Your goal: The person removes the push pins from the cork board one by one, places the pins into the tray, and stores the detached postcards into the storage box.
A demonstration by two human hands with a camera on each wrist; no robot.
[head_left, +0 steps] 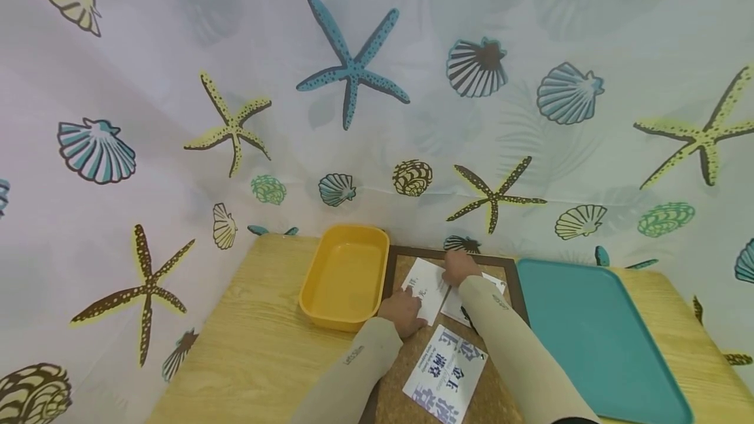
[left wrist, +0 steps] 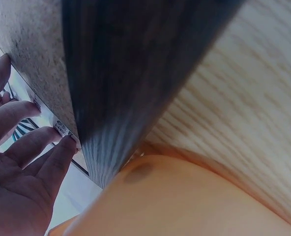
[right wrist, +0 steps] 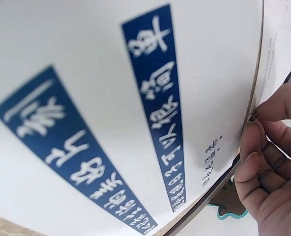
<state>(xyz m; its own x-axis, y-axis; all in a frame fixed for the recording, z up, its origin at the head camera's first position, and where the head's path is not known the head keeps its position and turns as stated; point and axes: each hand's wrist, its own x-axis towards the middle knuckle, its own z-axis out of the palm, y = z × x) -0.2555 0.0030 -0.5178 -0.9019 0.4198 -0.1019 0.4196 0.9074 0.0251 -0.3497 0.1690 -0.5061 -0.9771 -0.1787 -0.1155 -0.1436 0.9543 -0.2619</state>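
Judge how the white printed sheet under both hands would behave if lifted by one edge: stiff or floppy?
Probably floppy and light: the white sheet looks like thin paper, lying flat on the cork board. The left hand and right hand both rest on it, hinting it shifts easily. Its edge looks thin beside the right fingertips, so it may crease.

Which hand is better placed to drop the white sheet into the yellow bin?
Left, probably. The left hand rests on the white sheet right beside the yellow bin; the right hand is farther away.
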